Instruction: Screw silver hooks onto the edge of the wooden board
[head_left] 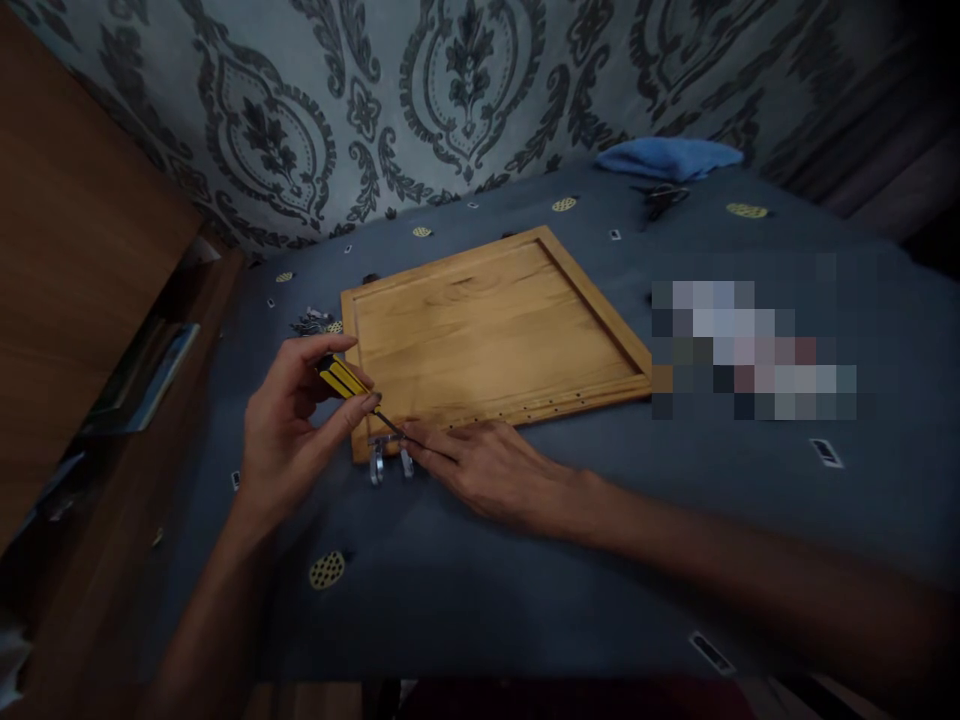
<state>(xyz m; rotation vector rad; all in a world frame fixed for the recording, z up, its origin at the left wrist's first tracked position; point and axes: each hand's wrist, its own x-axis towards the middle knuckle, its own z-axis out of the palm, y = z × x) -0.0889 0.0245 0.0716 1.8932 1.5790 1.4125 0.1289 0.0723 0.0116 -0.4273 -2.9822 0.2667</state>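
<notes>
A framed wooden cabinet door (457, 340) lies on a dark blue patterned cloth, with a row of small dark holes along its near edge. At its near left corner sits a metal hinge (377, 465), its two arms sticking out past the edge. My left hand (289, 430) is closed round the yellow and black handle of a screwdriver (343, 380), which slants down to the hinge. Beside the screwdriver's tip, the fingertips of my right hand (495, 470) are pressed together over the hinge; whatever they pinch is hidden. That hand rests along the door's near edge.
Small metal parts (311, 320) lie left of the door. A blue cloth (670, 157) and a dark object (661, 198) are at the back right. Something blurred out (750, 345) lies to the right. A wooden cabinet (82, 230) stands at the left, against the patterned wall.
</notes>
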